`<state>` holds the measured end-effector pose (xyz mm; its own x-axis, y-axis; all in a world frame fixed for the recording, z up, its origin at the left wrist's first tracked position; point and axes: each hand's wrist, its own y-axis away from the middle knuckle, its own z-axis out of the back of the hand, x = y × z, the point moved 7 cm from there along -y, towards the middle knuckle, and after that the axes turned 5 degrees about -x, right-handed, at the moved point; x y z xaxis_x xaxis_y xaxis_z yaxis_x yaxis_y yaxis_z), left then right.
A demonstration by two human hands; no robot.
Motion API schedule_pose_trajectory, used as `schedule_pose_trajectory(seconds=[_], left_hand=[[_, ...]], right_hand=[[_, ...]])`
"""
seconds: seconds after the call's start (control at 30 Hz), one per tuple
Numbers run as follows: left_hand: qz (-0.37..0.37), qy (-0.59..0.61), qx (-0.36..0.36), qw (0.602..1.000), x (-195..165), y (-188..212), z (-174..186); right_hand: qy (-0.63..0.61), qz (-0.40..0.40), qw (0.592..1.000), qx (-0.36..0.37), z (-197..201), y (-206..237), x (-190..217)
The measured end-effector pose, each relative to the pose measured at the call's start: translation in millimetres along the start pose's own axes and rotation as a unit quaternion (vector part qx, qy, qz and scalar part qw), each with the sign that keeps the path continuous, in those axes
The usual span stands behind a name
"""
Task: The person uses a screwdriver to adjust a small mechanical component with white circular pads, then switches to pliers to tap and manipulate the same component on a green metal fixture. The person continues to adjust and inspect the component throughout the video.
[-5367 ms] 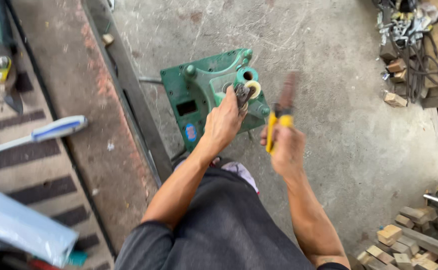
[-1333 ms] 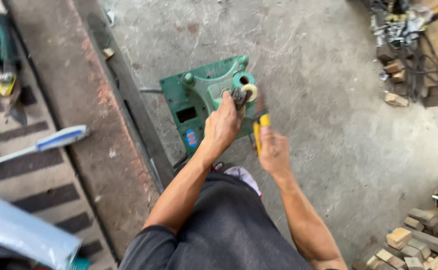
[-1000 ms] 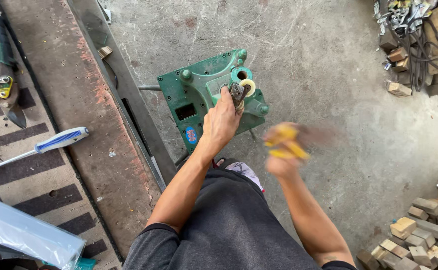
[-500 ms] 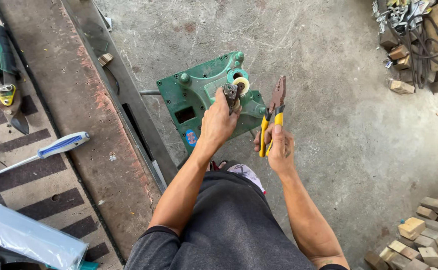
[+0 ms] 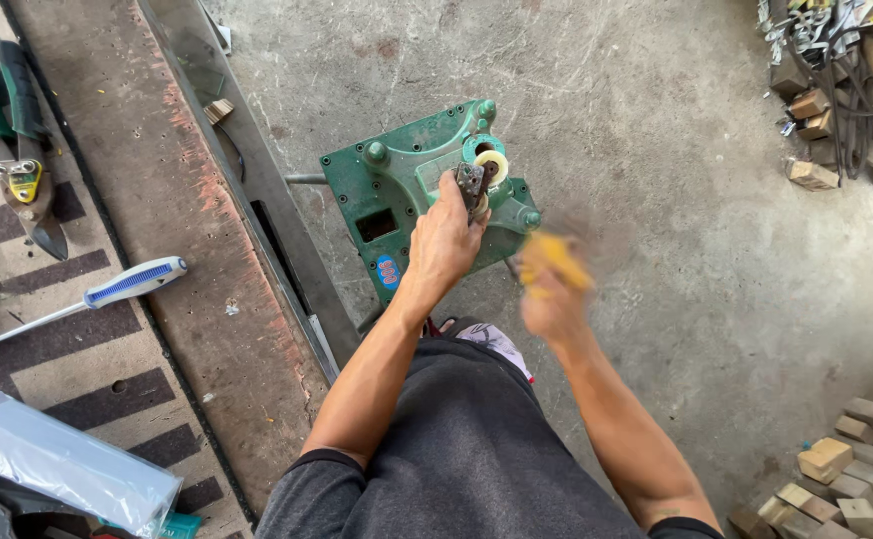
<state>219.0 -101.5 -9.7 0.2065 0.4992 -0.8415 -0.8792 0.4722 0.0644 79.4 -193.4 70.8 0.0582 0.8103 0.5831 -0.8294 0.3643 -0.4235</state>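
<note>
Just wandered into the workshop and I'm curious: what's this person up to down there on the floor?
A person is bent over a green metal machine housing that sits on the concrete floor. Their left hand presses a small dark metal part against a round pale fitting at the housing's top. Their right hand is blurred in motion just beside it, gripping a yellow-handled tool. A blue-handled screwdriver and green snips lie unused on the striped mat off to the left.

Small blue oval label [image 5: 388, 271] on green housing [image 5: 387, 190], seemingly red-lettered.
</note>
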Motion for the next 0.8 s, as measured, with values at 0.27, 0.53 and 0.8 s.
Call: schedule_pose_trajectory(seconds=[0.27,0.53,0.8], left_hand=[[-0.047,-0.014,-0.037,0.998,-10,4,6],[0.012,-0.025,0.0,1.0,-4,-3,2],[-0.026,-0.023,-0.016,0.999,-10,2,7]], right_hand=[[-0.464,-0.267,0.822,-0.194,68,21,-34],[-0.086,-0.302,0.942,0.117,-41,10,-50],[-0.431,-0.038,0.873,-0.226,103,19,-13]])
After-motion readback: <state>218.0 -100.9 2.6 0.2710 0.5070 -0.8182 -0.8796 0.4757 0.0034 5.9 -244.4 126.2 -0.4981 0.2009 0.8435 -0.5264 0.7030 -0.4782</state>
